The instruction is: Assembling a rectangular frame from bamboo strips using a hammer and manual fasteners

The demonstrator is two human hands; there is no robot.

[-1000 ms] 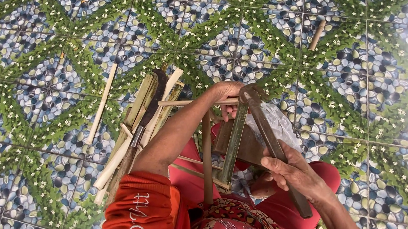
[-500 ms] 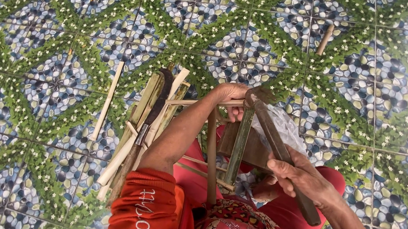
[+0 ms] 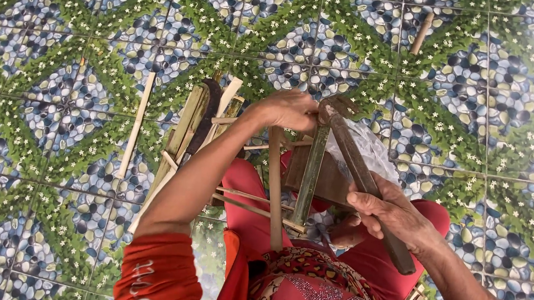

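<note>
My left hand (image 3: 291, 110) grips the top of an upright green bamboo piece (image 3: 311, 171) that stands between my knees. My right hand (image 3: 393, 214) is closed round the dark wooden handle of a heavy knife (image 3: 353, 155), whose rusty blade end rests against the top of that bamboo piece, right beside my left hand. A second, paler bamboo slat (image 3: 274, 187) stands upright just left of the green one. A brown wooden block (image 3: 330, 183) lies under the pieces on my lap.
A bundle of split bamboo strips (image 3: 184, 140) with a curved dark blade (image 3: 206, 112) on it lies on the patterned tile floor (image 3: 64, 125) to my left. One loose strip (image 3: 134, 125) lies further left, a short bamboo stick (image 3: 421, 33) at the upper right. A white plastic bag (image 3: 372, 151) sits behind the knife.
The view has shifted slightly. Both hands keep their hold, and the knife blade has stayed against the top of the bamboo piece.
</note>
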